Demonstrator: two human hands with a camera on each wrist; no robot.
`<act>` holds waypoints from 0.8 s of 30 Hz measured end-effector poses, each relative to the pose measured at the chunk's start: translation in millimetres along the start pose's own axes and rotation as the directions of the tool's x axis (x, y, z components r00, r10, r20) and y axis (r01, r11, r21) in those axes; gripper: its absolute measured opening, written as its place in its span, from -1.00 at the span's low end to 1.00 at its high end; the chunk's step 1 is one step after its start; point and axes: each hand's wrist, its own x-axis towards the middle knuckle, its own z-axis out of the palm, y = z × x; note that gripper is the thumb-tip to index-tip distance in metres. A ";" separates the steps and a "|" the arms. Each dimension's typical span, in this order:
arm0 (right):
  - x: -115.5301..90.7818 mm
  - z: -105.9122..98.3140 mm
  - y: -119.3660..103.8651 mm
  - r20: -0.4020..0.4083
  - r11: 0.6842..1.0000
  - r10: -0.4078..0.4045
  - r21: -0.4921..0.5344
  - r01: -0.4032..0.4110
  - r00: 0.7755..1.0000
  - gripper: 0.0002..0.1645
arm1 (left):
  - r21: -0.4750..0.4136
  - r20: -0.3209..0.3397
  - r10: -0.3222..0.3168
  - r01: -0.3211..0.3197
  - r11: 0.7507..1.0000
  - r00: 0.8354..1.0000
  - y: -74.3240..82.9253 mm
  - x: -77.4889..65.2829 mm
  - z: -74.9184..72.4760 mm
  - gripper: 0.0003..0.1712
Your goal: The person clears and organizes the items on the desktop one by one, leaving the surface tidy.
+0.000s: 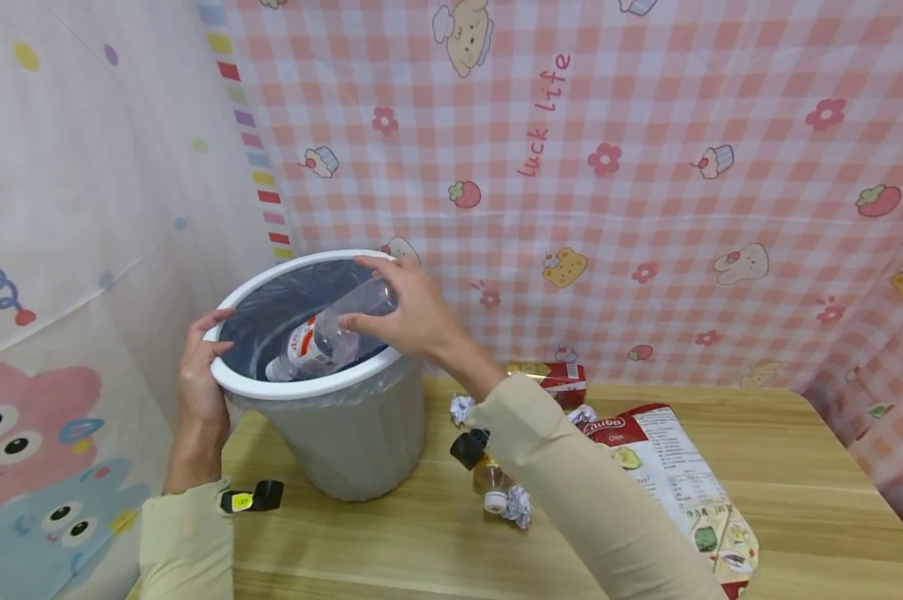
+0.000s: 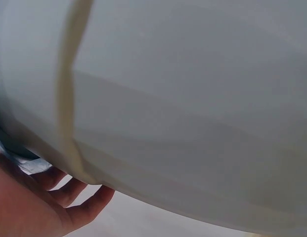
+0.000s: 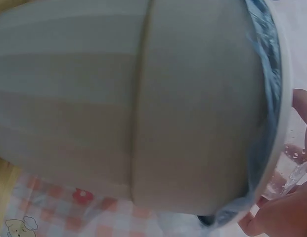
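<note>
A grey trash can [image 1: 361,442] with a white rim and a dark plastic liner [image 1: 259,310] stands tilted on the table. My left hand [image 1: 199,375] grips its rim on the left side; in the left wrist view, the left fingers [image 2: 91,205] lie against the grey wall. With thumb and fingers spread around its base end, my right hand [image 1: 421,312] holds a clear plastic bottle [image 1: 334,337] with a red and white label. The bottle slants into the can's mouth, white cap lowest. In the right wrist view, the right hand [image 3: 286,212] is partly cut off beside the rim.
Right of the can lie crumpled paper balls [image 1: 520,507], a small bottle [image 1: 494,483] with a white cap, a red box [image 1: 564,379] and a flattened chips bag [image 1: 672,475], partly behind my right sleeve. A checked curtain [image 1: 684,267] hangs behind the wooden table [image 1: 819,500].
</note>
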 end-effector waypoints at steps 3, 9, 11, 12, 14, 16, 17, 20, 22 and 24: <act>-0.9 4.2 1.7 0.005 1.000 -0.008 -0.021 0.008 1.000 -0.07 | 0.011 0.002 -0.001 0.001 1.000 1.000 -0.4 -0.8 0.8 -0.51; -1.5 11.3 2.0 -0.012 0.996 -0.031 -0.083 0.029 0.999 -0.09 | 0.016 -0.003 -0.007 0.007 1.000 1.000 -1.2 -2.6 1.3 -0.50; -1.5 13.9 1.3 -0.008 0.992 -0.022 -0.125 0.021 1.000 -0.09 | 0.008 -0.008 -0.007 0.007 1.000 1.000 -1.0 -2.7 1.1 -0.50; -1.5 15.2 1.0 -0.004 0.989 -0.017 -0.146 0.016 1.000 -0.09 | 0.005 -0.008 -0.008 0.008 1.000 1.000 -0.8 -2.7 1.0 -0.51; -1.9 17.7 0.7 0.001 0.983 -0.010 -0.184 0.010 1.000 -0.08 | 0.000 -0.007 -0.007 0.007 1.000 1.000 -0.2 -2.5 0.7 -0.51; -2.1 19.5 0.8 0.000 0.978 -0.011 -0.210 0.011 1.000 -0.07 | -0.003 -0.003 -0.005 0.005 1.000 1.000 0.4 -2.4 0.5 -0.51; -2.3 20.0 0.9 -0.002 0.977 -0.011 -0.213 0.011 1.000 -0.07 | 0.002 0.000 -0.006 0.006 1.000 1.000 0.7 -2.4 0.5 -0.51; -3.0 20.7 1.4 -0.002 0.977 -0.012 -0.213 0.012 1.000 -0.05 | 0.006 0.002 -0.007 0.007 1.000 1.000 0.7 -2.3 0.3 -0.51; -3.7 20.9 1.9 0.002 0.978 -0.006 -0.208 0.006 1.000 -0.04 | 0.003 -0.001 -0.011 0.011 1.000 1.000 0.2 -2.2 0.5 -0.51; -4.3 21.0 2.3 0.009 0.978 0.006 -0.208 -0.004 1.000 -0.04 | 0.000 -0.007 -0.014 0.014 1.000 1.000 -0.5 -2.2 0.6 -0.51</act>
